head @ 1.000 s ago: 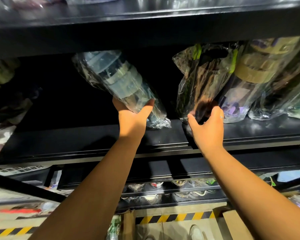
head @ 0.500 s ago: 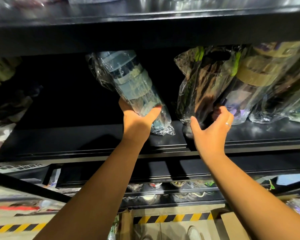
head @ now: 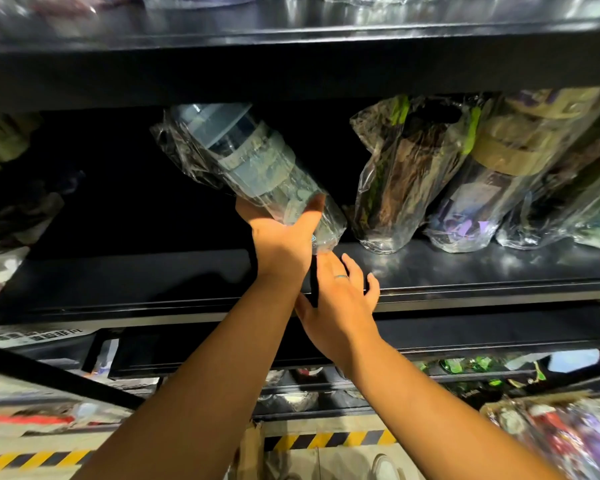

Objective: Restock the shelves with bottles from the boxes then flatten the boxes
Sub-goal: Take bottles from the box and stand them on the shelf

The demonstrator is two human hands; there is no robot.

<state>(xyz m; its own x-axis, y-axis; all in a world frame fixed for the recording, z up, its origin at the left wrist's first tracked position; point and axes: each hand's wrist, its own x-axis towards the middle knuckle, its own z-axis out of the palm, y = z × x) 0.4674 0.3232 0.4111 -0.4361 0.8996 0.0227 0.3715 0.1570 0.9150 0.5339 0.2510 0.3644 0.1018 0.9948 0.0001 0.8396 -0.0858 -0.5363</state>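
My left hand (head: 284,240) grips the lower end of a grey-capped bottle (head: 243,161) wrapped in clear plastic, tilted with its cap up and to the left, just above the black shelf (head: 465,271). Directly below that bottle's base, my right hand (head: 343,292) hovers over the shelf's front edge with fingers spread and relaxed, holding nothing. To the right, several plastic-wrapped bottles stand on the shelf: a dark one with green trim (head: 406,171) nearest, then a tan-capped one (head: 492,174).
The shelf's left half is dark, with wrapped goods (head: 11,202) at its far left. Another shelf board (head: 291,32) runs close overhead. Lower shelves hold more wrapped bottles (head: 465,368). A cardboard box edge (head: 250,448) and yellow-black floor tape (head: 326,439) lie below.
My right hand left the dark wrapped bottle and moved left and down, ending under the grey-capped bottle. My left hand carried that bottle to the right, nearer the standing row.
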